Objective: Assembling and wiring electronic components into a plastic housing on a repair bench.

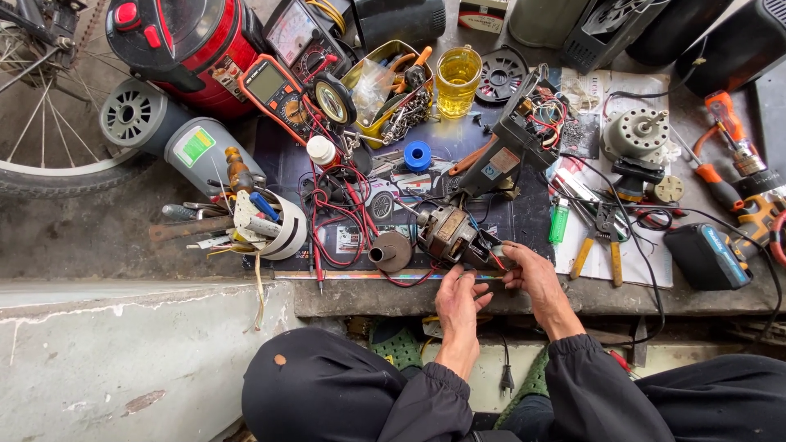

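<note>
A small electric motor [446, 233] with copper windings lies near the front edge of the dark work mat [524, 221]. Coloured wires [491, 260] run from its right side. My left hand [458, 304] sits just in front of the motor, its fingers pinched on those wires. My right hand [532, 274] is at the motor's right, with fingertips closed on the same wire bundle. Both sleeves are dark.
An orange multimeter [274, 86] with red leads, a glass of yellow liquid [457, 78], a soldering stand [508, 147], a second motor [637, 135], pliers [602, 241], a green lighter [559, 221] and a tool cup [266, 225] crowd the bench. A bicycle wheel [49, 123] stands left.
</note>
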